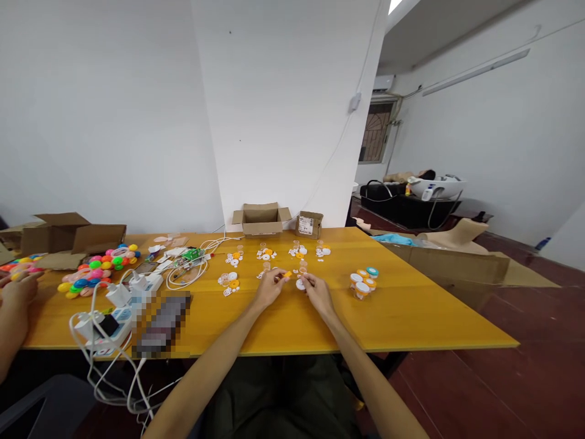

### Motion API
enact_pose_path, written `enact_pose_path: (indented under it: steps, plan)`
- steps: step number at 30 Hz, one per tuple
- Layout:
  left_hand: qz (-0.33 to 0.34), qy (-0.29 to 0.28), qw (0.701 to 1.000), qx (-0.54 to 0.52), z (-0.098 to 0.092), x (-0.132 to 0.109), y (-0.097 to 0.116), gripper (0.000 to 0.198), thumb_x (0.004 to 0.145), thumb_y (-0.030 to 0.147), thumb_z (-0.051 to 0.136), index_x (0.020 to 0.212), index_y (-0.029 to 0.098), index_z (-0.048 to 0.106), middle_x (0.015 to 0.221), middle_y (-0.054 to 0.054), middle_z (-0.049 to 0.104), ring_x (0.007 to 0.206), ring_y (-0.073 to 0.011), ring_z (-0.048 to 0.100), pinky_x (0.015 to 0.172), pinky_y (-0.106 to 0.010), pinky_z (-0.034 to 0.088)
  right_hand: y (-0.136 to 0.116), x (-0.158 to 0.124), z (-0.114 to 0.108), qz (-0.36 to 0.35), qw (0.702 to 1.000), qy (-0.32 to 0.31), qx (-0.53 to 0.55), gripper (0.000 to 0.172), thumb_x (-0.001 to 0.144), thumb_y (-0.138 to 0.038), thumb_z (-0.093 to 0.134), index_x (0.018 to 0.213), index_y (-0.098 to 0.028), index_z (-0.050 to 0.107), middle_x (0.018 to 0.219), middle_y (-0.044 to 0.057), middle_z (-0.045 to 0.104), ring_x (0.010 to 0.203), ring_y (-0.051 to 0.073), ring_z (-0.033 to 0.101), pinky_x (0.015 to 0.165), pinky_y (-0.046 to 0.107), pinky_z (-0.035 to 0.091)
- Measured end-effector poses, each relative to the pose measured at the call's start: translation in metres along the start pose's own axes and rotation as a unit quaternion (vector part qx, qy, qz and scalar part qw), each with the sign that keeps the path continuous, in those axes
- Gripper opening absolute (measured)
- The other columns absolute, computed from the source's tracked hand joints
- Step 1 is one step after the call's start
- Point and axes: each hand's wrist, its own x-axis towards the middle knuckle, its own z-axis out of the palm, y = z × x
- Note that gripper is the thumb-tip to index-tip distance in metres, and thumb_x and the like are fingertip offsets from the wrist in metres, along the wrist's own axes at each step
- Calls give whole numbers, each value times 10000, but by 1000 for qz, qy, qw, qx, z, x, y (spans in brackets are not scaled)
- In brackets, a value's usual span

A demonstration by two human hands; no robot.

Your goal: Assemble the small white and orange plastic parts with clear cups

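Observation:
My left hand (271, 289) pinches a small orange piece (287, 275) above the table. Close beside it, my right hand (319, 295) has its fingers closed at the edge of a white round piece (300, 284), low over the tabletop. A clear plastic cup (303, 266) stands just beyond the right fingertips. Small groups of parts lie around and behind the hands, such as white and orange discs (234, 284) with spotted white bits. To the right is a cluster of clear jars (362, 286) with white, orange and teal lids.
On the yellow table (425, 311) are a power strip (123, 326) with white cables, a blurred dark object (162, 323), a green circuit board (191, 256) and colourful balls (91, 277). Cardboard boxes (262, 221) stand at the back. Another person's hand (17, 299) is at far left.

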Motion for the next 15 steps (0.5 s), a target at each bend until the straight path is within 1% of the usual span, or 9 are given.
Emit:
enact_pose_path:
  steps: [3, 7, 10, 15]
  plan:
    - [24, -20, 999, 41, 5, -3, -4, 110, 807, 307, 698, 875, 226, 731, 968, -31, 744, 832, -188, 652, 820, -320, 531, 3, -3, -11, -5, 999, 22, -27, 388, 730, -574, 602, 729, -202, 711, 719, 65, 741, 699, 249, 661, 660, 344, 512]
    - [56, -55, 994, 78, 9, -5, -12, 29, 799, 229, 682, 799, 219, 708, 933, -40, 718, 865, -203, 637, 821, -327, 525, 7, -7, -20, -17, 997, 31, -76, 306, 756, -480, 579, 738, -213, 727, 748, 66, 754, 717, 252, 664, 687, 343, 505]
    - [64, -57, 992, 96, 10, -5, -18, 55, 809, 213, 663, 798, 226, 715, 949, -49, 704, 919, -221, 627, 866, -343, 523, 7, -9, -19, -33, 993, 28, -106, 260, 763, -424, 583, 723, -220, 740, 754, 66, 760, 730, 260, 671, 697, 341, 507]
    - [86, -46, 985, 140, 11, -7, -20, 91, 827, 225, 662, 890, 237, 726, 1114, -72, 627, 1022, -236, 602, 978, -378, 488, 3, -11, -15, -57, 989, 18, -132, 230, 760, -375, 588, 714, -226, 757, 785, 69, 772, 743, 266, 677, 723, 347, 510]
